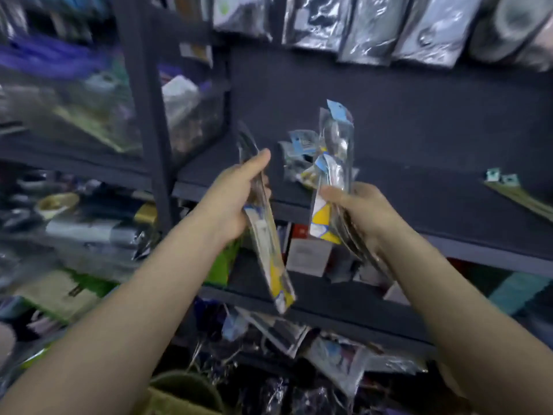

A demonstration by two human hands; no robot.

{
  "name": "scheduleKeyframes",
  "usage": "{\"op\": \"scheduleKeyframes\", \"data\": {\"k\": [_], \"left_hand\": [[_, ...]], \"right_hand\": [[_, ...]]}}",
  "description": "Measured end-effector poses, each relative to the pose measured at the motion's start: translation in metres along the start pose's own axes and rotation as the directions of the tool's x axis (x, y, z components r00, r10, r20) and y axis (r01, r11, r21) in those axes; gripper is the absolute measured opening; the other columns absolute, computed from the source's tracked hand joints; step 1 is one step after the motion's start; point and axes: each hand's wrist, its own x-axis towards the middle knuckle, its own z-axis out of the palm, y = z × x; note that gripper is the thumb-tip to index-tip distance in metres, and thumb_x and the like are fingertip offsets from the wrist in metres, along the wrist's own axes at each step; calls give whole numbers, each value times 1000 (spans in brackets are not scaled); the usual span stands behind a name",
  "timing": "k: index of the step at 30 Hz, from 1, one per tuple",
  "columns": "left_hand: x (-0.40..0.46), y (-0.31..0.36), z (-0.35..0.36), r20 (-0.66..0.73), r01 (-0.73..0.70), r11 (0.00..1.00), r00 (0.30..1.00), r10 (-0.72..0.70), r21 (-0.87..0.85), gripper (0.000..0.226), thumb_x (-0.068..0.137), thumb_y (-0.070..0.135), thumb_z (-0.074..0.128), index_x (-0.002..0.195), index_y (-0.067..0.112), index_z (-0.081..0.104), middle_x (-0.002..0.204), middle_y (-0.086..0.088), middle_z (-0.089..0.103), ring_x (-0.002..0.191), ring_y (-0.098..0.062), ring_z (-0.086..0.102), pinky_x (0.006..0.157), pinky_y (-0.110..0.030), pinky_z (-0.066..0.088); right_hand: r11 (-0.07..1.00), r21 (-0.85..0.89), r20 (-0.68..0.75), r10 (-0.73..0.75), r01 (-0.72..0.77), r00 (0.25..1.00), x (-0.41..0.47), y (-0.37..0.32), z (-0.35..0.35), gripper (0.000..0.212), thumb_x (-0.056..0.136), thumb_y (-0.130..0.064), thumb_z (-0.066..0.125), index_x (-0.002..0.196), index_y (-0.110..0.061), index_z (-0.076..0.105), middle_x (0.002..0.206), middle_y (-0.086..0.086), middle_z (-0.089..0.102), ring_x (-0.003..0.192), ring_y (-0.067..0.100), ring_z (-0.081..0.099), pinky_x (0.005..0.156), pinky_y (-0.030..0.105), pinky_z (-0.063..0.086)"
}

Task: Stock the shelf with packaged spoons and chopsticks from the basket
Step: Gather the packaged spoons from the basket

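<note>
My left hand [239,193] grips one long clear packet of spoons [270,253] with a yellow and blue card, held upright and tilted, its lower end hanging below the shelf edge. My right hand [359,211] holds a bundle of several similar spoon packets [335,163], their blue-tabbed tops pointing up in front of the dark shelf [419,187]. Both hands are just before the shelf's front edge. A few packets [296,154] lie on the shelf behind the bundle. The picture is blurred by motion.
Packets of chopsticks [520,196] lie at the shelf's right. Silver bags [419,28] hang above. A dark upright post [149,115] stands left, with cluttered shelves beyond it. Loose packets [314,339] fill the lower area. An olive rim [185,381] shows at the bottom.
</note>
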Motion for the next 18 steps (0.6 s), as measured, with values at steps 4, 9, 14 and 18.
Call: {"op": "scheduleKeyframes", "data": {"k": [4,9,14,18], "left_hand": [[40,15,42,-88,35,999,995,-35,-2,36,92,30,50,61,12,46,29,4,50,26,-10,50,31,-17,42],[104,21,67,-113,154,987,981,-157,-34,27,93,34,47,85,9,54,71,-8,66,66,-22,63,67,-42,52],[152,16,77,-202,119,989,974,-100,86,27,88,29,58,106,14,45,76,-7,53,65,-18,53,66,-34,50],[179,-9,79,-250,193,942,960,-123,276,76,57,37,85,116,4,51,101,-16,67,78,-27,68,54,-34,56]], "right_hand": [[992,-118,-71,40,-48,997,58,-5,-36,32,82,-13,68,59,-2,48,34,5,43,29,14,41,38,16,34],[926,-367,-120,42,-84,992,125,7,-63,19,69,-18,75,66,-17,55,69,5,59,71,22,57,69,34,47],[865,-495,-64,58,-83,996,157,21,-79,19,81,-26,49,90,-13,61,96,12,58,90,26,55,82,35,44],[845,-533,-7,-55,43,998,144,22,-89,25,91,-16,37,78,-8,55,86,12,57,82,25,50,74,34,39]]}}
